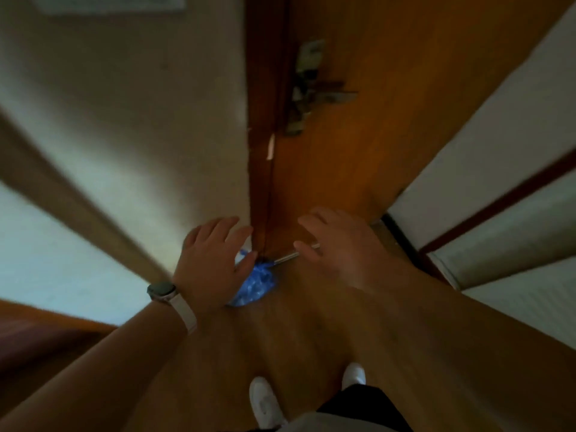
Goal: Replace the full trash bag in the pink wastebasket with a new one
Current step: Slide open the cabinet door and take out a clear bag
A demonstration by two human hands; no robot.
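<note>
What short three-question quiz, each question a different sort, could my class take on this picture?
1. True or false: the left hand and right hand are clenched into fists.
2. Which wrist wears the watch? A: left. B: right.
3. Fill in: the bag lying by the door is ____ in colour.
Key: 1 false, both are open; 2 A; 3 blue.

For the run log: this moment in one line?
left hand open above blue trash bag | right hand open | bag on floor by wooden door
</note>
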